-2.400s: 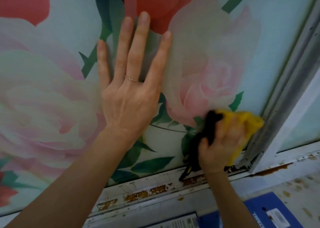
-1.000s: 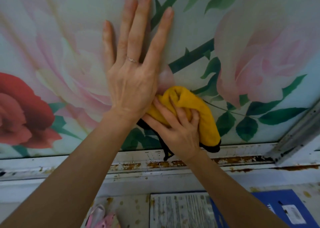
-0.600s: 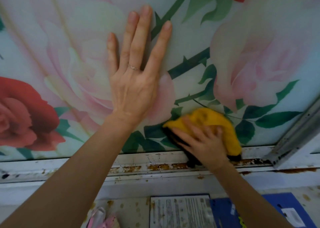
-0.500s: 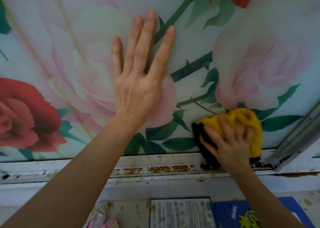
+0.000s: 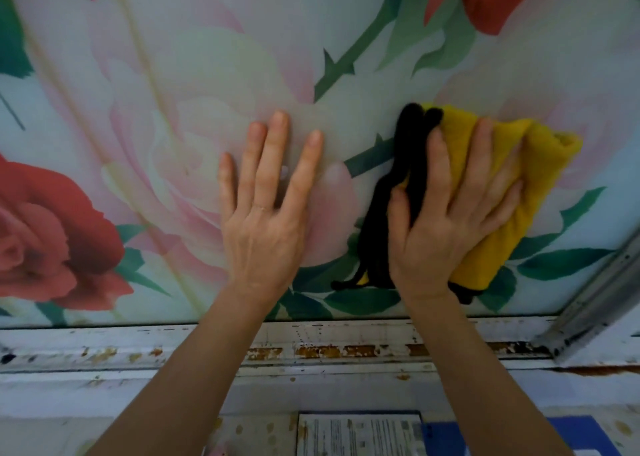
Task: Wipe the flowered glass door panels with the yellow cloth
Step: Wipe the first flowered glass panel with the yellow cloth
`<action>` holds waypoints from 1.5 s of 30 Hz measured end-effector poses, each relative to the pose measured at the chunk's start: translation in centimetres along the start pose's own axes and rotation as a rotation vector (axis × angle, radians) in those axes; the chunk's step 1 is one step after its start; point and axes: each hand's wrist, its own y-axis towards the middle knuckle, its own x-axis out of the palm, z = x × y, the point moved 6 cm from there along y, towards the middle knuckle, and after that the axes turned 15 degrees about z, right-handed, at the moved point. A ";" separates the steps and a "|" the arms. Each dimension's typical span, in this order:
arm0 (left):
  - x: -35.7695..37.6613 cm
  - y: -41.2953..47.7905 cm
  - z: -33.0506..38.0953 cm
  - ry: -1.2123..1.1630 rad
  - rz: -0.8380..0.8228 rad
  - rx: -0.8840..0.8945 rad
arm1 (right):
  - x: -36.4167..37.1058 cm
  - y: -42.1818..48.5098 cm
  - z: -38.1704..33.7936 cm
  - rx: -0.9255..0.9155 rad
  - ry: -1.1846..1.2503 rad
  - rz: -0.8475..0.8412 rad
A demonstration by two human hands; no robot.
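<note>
The flowered glass door panel (image 5: 194,85) fills the upper view, printed with pink and red roses and green stems. A folded yellow cloth (image 5: 512,192) with a black edge lies flat against the glass at the right. My right hand (image 5: 446,213) presses on the cloth with straight, spread fingers. To its left, my left hand (image 5: 266,210) rests flat on the glass over a pale pink rose, fingers straight, a thin ring on one finger.
A white frame rail (image 5: 311,348) with rust spots runs under the glass. A grey metal upright (image 5: 595,303) slants at the lower right. Below lie a printed sheet (image 5: 360,435) and a blue folder (image 5: 571,435) on a stained surface.
My right hand has slid the cloth upward from the bottom edge of the glass and now lies flatter on it. My left hand stays pressed flat on the panel.
</note>
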 end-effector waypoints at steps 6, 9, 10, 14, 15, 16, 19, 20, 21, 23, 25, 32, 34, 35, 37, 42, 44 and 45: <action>0.2 -0.2 0.3 -0.052 -0.024 -0.050 | 0.0 -2.5 -4.6 -0.104 0.046 -0.131; 0.2 -0.3 0.3 -0.055 -0.045 -0.036 | -0.3 -2.5 -4.0 -0.212 0.070 -0.182; 0.2 -0.3 0.2 -0.052 -0.051 -0.028 | -0.3 -1.9 -3.6 -0.223 0.065 -0.184; -0.2 0.0 -0.1 -0.069 -0.063 -0.003 | 0.0 1.2 -2.5 -0.060 -0.024 -0.105; -0.2 0.1 -0.2 -0.072 -0.067 0.003 | 0.3 1.8 -2.8 0.016 -0.055 -0.068; -0.3 0.2 -0.3 -0.076 -0.070 0.005 | 0.5 2.1 -3.4 0.088 -0.081 -0.039; -0.5 0.6 -0.9 -0.082 -0.066 -0.009 | 1.1 1.3 -6.7 0.098 -0.085 -0.060; -0.5 0.7 -1.1 -0.092 -0.069 -0.024 | 1.3 0.7 -7.7 0.029 -0.066 -0.111; -0.5 0.7 -1.4 -0.104 -0.075 -0.043 | 1.2 0.0 -8.3 -0.042 -0.045 -0.168; -0.5 0.8 -1.7 -0.108 -0.077 -0.043 | 1.2 -0.1 -8.3 -0.153 -0.018 -0.228; -0.6 1.1 -2.0 -0.085 -0.070 -0.033 | 1.0 1.0 -7.5 -0.205 0.006 -0.236; -0.9 4.0 -4.1 0.038 -0.034 -0.125 | 1.5 8.4 -5.7 0.123 -0.123 -0.042; -1.2 4.5 -4.4 0.050 -0.047 -0.112 | 2.0 7.6 -8.4 0.072 -0.116 -0.063; -1.3 4.9 -4.6 0.049 -0.046 -0.106 | 2.3 6.8 -10.1 -0.012 -0.077 -0.100; -1.4 5.4 -5.0 0.031 -0.060 -0.118 | 2.4 4.9 -12.5 -0.183 0.003 -0.194; -2.0 6.6 -5.7 0.030 -0.071 -0.122 | 1.7 6.1 -11.8 -0.225 0.032 -0.198; -1.9 6.9 -5.5 0.047 -0.081 -0.112 | 1.7 8.4 -9.7 -0.070 -0.044 -0.122; -1.9 6.9 -5.5 0.050 -0.087 -0.118 | 1.7 9.4 -9.0 0.025 -0.063 -0.091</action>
